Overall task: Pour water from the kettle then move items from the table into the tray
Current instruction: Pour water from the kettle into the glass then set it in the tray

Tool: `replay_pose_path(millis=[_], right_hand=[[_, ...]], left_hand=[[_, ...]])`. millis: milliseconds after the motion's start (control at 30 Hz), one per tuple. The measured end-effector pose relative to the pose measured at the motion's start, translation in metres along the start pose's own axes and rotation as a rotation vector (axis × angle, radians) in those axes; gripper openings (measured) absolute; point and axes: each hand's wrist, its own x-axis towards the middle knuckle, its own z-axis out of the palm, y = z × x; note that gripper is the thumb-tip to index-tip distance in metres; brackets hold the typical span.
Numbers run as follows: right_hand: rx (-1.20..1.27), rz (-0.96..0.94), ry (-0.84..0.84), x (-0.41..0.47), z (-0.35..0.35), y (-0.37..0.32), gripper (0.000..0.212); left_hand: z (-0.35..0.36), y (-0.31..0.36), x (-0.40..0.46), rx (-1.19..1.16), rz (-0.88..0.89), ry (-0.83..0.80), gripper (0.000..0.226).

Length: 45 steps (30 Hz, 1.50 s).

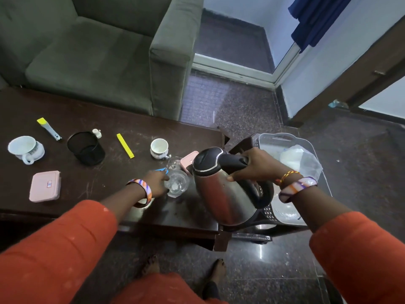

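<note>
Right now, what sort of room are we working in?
Most likely a home living room: a grey-green sofa stands behind a dark wooden coffee table holding teacups, and a doorway with a blue curtain opens at the right.

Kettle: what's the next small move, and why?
Probably tip the kettle further toward the glass. The right hand grips its handle and holds it off the table, spout side near the glass; the left hand steadies the glass. No stream is visible yet.
</note>
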Motion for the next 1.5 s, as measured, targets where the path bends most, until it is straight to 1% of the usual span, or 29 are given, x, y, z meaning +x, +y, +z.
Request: replay_pose_path(millis=[67, 133, 200, 267, 333, 367, 400, 467, 533, 567, 600, 667, 700, 800, 867, 967, 1067, 1200, 1333, 1433, 1500], right_hand=[[0.127, 0.015, 0.021, -0.012, -0.008, 0.018, 0.039], [0.297, 0.009, 0.029, -0.028, -0.018, 0.036, 0.034], [0.409, -0.019, 0.057, -0.045, -0.031, 0.055, 0.029], [0.485, -0.047, 0.077, -0.061, -0.045, 0.075, 0.025], [0.546, -0.092, 0.084, -0.076, -0.059, 0.097, 0.019], [0.571, -0.113, 0.094, -0.083, -0.065, 0.109, 0.016], [0.592, -0.128, 0.112, -0.089, -0.072, 0.122, 0.014], [0.629, -0.147, 0.141, -0.102, -0.083, 0.152, 0.023], [0.663, -0.143, 0.149, -0.113, -0.094, 0.182, 0.023], [0.675, -0.132, 0.142, -0.117, -0.098, 0.198, 0.020], [0.677, -0.122, 0.141, -0.120, -0.101, 0.214, 0.026], [0.669, -0.088, 0.133, -0.123, -0.108, 0.245, 0.051], [0.679, -0.068, 0.128, -0.124, -0.110, 0.260, 0.051], [0.698, -0.033, 0.099, -0.125, -0.109, 0.296, 0.031], [0.683, -0.008, 0.110, -0.120, -0.103, 0.317, 0.028], [0.638, 0.034, 0.127, -0.110, -0.091, 0.340, 0.029], [0.653, 0.034, 0.136, -0.100, -0.077, 0.353, 0.028], [0.676, 0.024, 0.144, -0.091, -0.066, 0.355, 0.029], [0.643, 0.024, 0.117, -0.082, -0.056, 0.354, 0.043], [0.632, 0.017, 0.081, -0.076, -0.051, 0.352, 0.042], [0.604, 0.018, 0.087, -0.074, -0.047, 0.350, 0.041]], left_hand=[[-0.010, 0.012, -0.002, -0.140, 0.002, 0.006, 0.048], [-0.018, 0.033, 0.000, -0.313, 0.052, 0.003, 0.054], [-0.023, 0.063, -0.001, -0.493, 0.100, 0.012, 0.052], [-0.024, 0.096, 0.002, -0.635, 0.152, -0.016, 0.048], [-0.024, 0.130, 0.006, -0.712, 0.236, -0.074, 0.033], [-0.024, 0.147, 0.008, -0.728, 0.274, -0.095, 0.030], [-0.022, 0.163, 0.011, -0.745, 0.309, -0.108, 0.032], [-0.018, 0.197, 0.014, -0.819, 0.323, -0.112, 0.035], [-0.012, 0.226, 0.021, -0.902, 0.325, -0.096, 0.031], [-0.008, 0.240, 0.025, -0.918, 0.329, -0.086, 0.027], [-0.004, 0.253, 0.029, -0.926, 0.335, -0.073, 0.022], [0.006, 0.279, 0.037, -0.952, 0.331, -0.066, 0.017], [0.011, 0.291, 0.042, -0.963, 0.320, -0.071, 0.018], [0.033, 0.318, 0.050, -0.991, 0.312, -0.077, 0.020], [0.047, 0.329, 0.054, -0.992, 0.306, -0.067, 0.018], [0.067, 0.340, 0.059, -0.992, 0.277, -0.039, 0.018], [0.083, 0.346, 0.063, -0.999, 0.241, 0.004, 0.018], [0.090, 0.343, 0.067, -1.023, 0.192, 0.033, 0.017], [0.099, 0.334, 0.069, -1.024, 0.132, 0.035, 0.019], [0.108, 0.326, 0.070, -1.044, 0.087, 0.022, 0.019], [0.112, 0.323, 0.072, -1.050, 0.061, 0.020, 0.019]])
